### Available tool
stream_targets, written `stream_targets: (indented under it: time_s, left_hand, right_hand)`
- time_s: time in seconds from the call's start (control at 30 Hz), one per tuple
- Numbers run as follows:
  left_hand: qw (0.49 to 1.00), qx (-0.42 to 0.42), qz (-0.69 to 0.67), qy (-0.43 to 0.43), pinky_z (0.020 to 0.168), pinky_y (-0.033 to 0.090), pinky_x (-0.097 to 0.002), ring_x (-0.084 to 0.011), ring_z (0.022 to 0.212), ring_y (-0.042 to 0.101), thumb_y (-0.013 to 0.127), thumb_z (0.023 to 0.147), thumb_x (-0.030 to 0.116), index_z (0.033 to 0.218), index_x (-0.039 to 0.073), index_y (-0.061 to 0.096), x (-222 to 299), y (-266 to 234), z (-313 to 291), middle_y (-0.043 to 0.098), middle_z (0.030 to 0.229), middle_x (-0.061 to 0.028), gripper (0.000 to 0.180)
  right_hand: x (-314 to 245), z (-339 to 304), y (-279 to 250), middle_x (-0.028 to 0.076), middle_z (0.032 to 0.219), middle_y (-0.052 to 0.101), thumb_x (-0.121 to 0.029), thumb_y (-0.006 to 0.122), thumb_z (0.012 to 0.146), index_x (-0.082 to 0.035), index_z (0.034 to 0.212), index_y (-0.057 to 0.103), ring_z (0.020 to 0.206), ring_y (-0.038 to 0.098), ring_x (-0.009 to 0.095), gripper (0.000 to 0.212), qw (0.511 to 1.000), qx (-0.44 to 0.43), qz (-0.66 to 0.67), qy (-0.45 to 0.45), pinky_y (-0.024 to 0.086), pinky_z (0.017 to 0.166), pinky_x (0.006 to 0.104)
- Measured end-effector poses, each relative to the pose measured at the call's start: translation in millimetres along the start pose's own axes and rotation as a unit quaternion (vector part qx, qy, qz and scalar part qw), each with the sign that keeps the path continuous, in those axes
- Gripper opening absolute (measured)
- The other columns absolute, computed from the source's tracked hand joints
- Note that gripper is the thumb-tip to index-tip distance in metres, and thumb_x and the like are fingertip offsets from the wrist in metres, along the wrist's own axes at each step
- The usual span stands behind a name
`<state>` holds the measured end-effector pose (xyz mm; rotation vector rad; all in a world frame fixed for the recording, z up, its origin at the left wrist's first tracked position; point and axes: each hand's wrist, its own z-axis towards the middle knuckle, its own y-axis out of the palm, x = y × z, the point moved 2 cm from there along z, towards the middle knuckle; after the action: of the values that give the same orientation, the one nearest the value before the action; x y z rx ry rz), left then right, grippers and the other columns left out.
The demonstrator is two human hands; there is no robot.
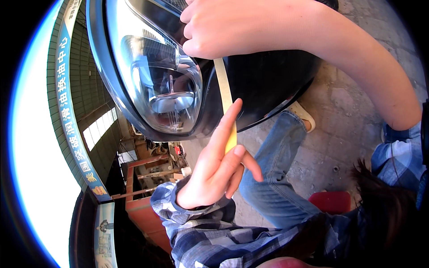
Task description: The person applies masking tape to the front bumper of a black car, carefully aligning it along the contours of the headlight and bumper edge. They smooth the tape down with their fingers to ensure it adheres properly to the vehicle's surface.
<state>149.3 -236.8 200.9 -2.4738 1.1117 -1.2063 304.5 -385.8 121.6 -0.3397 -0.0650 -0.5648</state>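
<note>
A pale yellow strip of tape [225, 85] runs down over the black bumper [263, 82], beside the clear headlight [167, 96] of a dark car. At its lower end, my left hand [212, 167] has the strip between its fingers. The index finger stretches up along the tape, the thumb lies close to it, and the other fingers are loosely bent. Above, my right hand [214, 29] is closed against the car over the upper end of the strip. Its fingertips are hidden, so what they grip does not show.
My bent leg in blue jeans [277, 172] and a pale shoe [304, 115] are below the bumper on the grey paved floor [353, 111]. A red object [330, 202] lies near the leg. Left are a rusty red frame [147, 196] with clutter and a blue signboard [67, 105].
</note>
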Motion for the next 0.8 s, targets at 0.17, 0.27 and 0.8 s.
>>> stream_targets:
  time_s: [0.17, 0.27, 0.8]
  left_hand:
    - [0.959, 0.036, 0.276, 0.047, 0.050, 0.048, -0.0379, -0.0288, 0.045, 0.057, 0.044, 0.098, 0.002, 0.154, -0.005, -0.004, -18.0, 14.5, 23.3, 0.061, 0.062, -0.0125, 0.075]
    - [0.874, 0.076, 0.471, 0.094, 0.048, 0.048, -0.0418, -0.0323, 0.044, 0.058, 0.049, 0.095, 0.003, 0.153, -0.010, -0.003, -36.9, 14.5, 29.3, 0.059, 0.057, -0.0159, 0.078]
    - [0.929, 0.214, 0.301, -0.010, 0.036, 0.033, -0.0181, -0.0049, 0.034, 0.041, 0.031, 0.106, 0.010, 0.150, 0.007, 0.031, -22.2, -39.1, -1.1, 0.063, 0.063, -0.0054, 0.044]
  right_hand:
    - [-0.4, 0.3, 4.2, 0.006, 0.066, 0.067, -0.014, 0.063, 0.078, -0.009, 0.072, 0.066, 0.071, 0.069, 0.024, 0.008, 0.999, 0.023, 0.046, -0.005, 0.054, 0.069, 0.0340]
    - [0.0, -1.2, 5.6, 0.005, 0.068, 0.068, -0.014, 0.062, 0.079, -0.009, 0.074, 0.066, 0.073, 0.069, 0.023, 0.008, 0.996, 0.039, 0.081, -0.018, 0.054, 0.072, 0.0341]
    - [1.6, -1.2, 21.4, 0.012, 0.070, 0.068, -0.011, 0.059, 0.081, -0.003, 0.077, 0.068, 0.071, 0.070, 0.029, 0.013, 0.994, 0.046, 0.099, 0.008, 0.056, 0.066, 0.0377]
